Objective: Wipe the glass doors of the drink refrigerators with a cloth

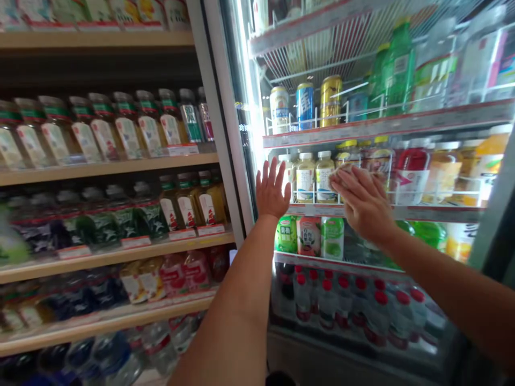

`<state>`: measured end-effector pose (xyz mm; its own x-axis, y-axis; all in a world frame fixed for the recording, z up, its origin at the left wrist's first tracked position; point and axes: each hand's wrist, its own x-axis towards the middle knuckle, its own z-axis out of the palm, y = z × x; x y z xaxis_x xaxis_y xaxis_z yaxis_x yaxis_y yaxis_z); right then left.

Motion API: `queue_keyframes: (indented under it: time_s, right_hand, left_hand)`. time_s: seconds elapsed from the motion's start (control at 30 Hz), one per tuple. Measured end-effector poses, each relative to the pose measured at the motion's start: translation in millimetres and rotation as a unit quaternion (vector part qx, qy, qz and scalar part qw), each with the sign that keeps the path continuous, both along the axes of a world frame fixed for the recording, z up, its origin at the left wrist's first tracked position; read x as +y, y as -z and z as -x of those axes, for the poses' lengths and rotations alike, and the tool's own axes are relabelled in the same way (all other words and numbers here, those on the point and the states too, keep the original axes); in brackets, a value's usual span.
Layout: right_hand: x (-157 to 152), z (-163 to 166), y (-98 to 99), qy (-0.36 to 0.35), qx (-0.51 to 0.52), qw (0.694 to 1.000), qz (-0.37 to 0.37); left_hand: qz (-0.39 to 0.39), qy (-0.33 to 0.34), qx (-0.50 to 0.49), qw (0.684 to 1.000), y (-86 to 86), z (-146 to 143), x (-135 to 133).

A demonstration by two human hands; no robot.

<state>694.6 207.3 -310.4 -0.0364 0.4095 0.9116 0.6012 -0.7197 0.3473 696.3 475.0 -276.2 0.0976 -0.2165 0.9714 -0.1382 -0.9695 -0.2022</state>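
Note:
My left hand (pixel 272 188) lies flat with fingers spread against the glass door (pixel 442 64) of a drinks cooler, near its left edge. My right hand (pixel 364 201) presses a pale cloth (pixel 340 172) against the same glass, fingers stretched over it. Behind the glass, level with both hands, stand white-capped bottles (pixel 314 177) and yellow-lidded jars on a wire shelf.
Inside the cooler are cans (pixel 304 104) and green bottles above, green cartons and red-capped bottles (pixel 333 297) below. To the left, wooden shelves (pixel 108 169) carry rows of bottled drinks. The cooler's grey frame (pixel 219 123) separates the two.

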Motion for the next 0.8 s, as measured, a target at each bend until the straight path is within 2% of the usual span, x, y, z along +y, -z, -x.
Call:
queue_keyframes:
  time_s: [0.13,0.2,0.27,0.37,0.43,0.5,0.57,0.63,0.7,0.8]
  right_hand:
    - [-15,3,48.7,-0.029,0.015,0.982,0.188]
    - [-26,3,51.8,-0.029,0.013,0.971,0.239]
    - [-37,1,36.6,-0.006,0.000,0.982,0.189]
    - [-48,-3,12.6,0.023,-0.021,0.999,0.033]
    - [-50,-3,15.8,0.026,-0.015,0.999,-0.017]
    - [-50,0,32.4,0.027,0.005,0.999,0.033]
    - [-52,3,47.7,0.024,0.020,0.988,0.149]
    - [-57,4,48.9,0.026,0.020,0.974,0.224]
    - [-66,2,36.7,0.038,0.007,0.981,0.191]
    - [-77,-4,22.1,0.050,-0.022,0.997,0.050]
  left_hand:
    - [0.005,-0.009,0.009,1.000,0.3,0,0]
    - [0.008,-0.003,0.015,1.000,0.4,0,0]
    - [0.013,0.009,0.021,1.000,0.1,0,0]
    - [0.020,0.023,0.029,0.999,-0.7,0,-1]
    - [0.025,0.029,0.032,0.999,-1.4,0,-1]
    - [0.029,0.038,0.034,0.998,-1.9,0,-1]
    - [0.031,0.045,0.031,0.998,-2.4,0,-1]
    - [0.030,0.047,0.032,0.998,-2.8,0,-1]
    - [0.032,0.045,0.038,0.998,-3.0,0,-1]
    - [0.034,0.042,0.044,0.998,-3.1,0,-1]
